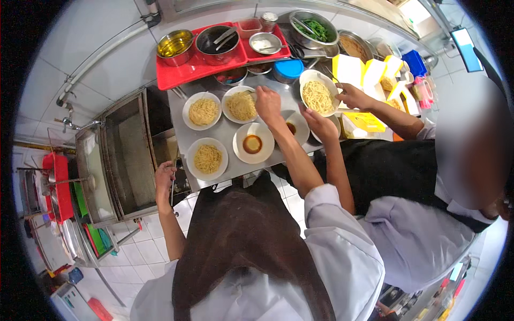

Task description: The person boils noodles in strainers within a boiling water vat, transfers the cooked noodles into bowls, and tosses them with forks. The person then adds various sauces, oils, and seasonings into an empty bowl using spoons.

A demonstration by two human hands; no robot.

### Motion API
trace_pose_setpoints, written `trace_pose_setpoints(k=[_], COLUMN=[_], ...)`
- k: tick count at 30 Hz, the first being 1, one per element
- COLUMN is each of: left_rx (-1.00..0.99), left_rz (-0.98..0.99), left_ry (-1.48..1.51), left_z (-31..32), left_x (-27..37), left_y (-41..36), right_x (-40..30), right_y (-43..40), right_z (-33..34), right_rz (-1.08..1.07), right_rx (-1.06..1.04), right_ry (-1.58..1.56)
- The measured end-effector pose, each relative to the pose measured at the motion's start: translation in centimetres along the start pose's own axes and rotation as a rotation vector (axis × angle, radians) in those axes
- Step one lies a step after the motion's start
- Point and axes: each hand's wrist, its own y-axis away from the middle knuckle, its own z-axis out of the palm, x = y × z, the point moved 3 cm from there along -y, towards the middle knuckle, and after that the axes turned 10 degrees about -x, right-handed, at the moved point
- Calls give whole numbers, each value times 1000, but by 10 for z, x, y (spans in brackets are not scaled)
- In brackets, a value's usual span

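Note:
My right hand (268,105) is over a white bowl (234,90) of noodles (239,106), closed on a metal utensil (250,92) whose end reaches the noodles. My left hand (164,176) hangs beside the steel table's left end, gripping a thin metal utensil (172,193) that points down. Two more bowls of noodles, an upper one (186,110) and a lower one (190,168), stand at the left. A bowl (253,131) with brown sauce sits near the front edge. Behind my forearm, another sauce bowl (300,127) is partly hidden.
At my right, a co-worker's hand (321,125) holds a noodle bowl (306,76); the other hand (353,96) works a utensil in it. Red trays (172,76) bear pots and containers behind. Greens (315,30) fill a steel bowl. A steel basin (130,160) lies left, yellow-white boxes (348,70) right.

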Motion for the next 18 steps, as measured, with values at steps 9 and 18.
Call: trace_pose_setpoints(k=[9,18], left_rx=[31,441], left_rz=[330,193], left_ry=[-155,73], left_z=[-2,-110], left_x=[2,-68], left_y=[18,71], right_x=[58,4], right_y=[-3,-15], right_z=[54,-18], right_rz=[-137,-96], right_rx=[51,-318], right_ry=[-76,-315])
